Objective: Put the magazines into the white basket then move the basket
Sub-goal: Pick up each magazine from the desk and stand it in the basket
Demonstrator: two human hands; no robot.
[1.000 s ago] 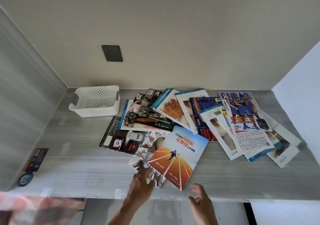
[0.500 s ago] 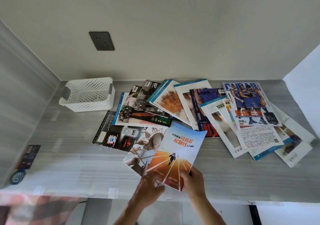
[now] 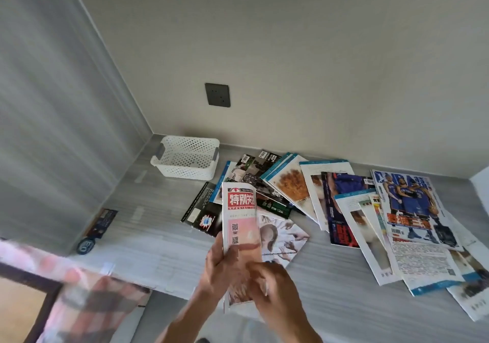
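Note:
A magazine [image 3: 239,221] with a red and white title block and a pink back cover stands lifted and curled lengthways above the counter's front edge. My left hand [image 3: 221,266] grips its lower left side and my right hand [image 3: 275,287] holds its lower right. The white perforated basket [image 3: 186,157] sits empty in the back left corner of the grey counter [image 3: 148,226]. Several other magazines [image 3: 344,205] lie fanned out across the counter to the basket's right, among them a basketball cover [image 3: 412,205].
A dark wall socket [image 3: 217,94] is above the basket. A small dark card [image 3: 102,222] and a round blue tag [image 3: 86,244] lie at the counter's left wall. A white side wall [image 3: 480,184] bounds the right. A plaid cloth [image 3: 87,297] blurs the lower left.
Both hands took hold of the front magazine with the orange and blue cover and lifted it off the pile; its other cover faces me. The view has swung left, so the basket appears nearer centre.

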